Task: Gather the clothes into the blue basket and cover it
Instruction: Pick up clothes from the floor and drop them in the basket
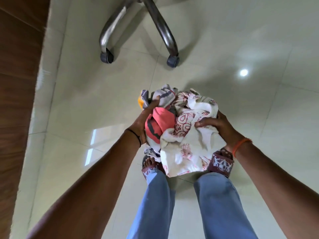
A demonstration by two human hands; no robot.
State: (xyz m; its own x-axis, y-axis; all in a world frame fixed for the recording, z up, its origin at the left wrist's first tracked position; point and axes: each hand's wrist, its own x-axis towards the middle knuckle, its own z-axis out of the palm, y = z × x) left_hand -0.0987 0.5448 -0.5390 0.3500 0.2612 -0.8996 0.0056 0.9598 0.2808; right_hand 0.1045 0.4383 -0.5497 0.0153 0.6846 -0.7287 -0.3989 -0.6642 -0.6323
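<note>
A bundle of clothes (183, 130) hangs above the tiled floor, held between both my hands in the head view. It mixes a white cloth with red embroidery (188, 152), a coral-pink piece with dark stripes (158, 125) and a grey-and-white striped piece (164, 97). A bit of yellow (140, 101) shows at its left edge. My left hand (145, 121) grips the bundle's left side. My right hand (217, 126) grips its right side. No blue basket or cover is in view.
A metal chair base with two castors (173, 60) stands on the floor ahead. A brown wooden panel (15, 83) runs along the left with a pale skirting strip. My jeans legs and patterned maroon sandals (221, 163) are below the bundle.
</note>
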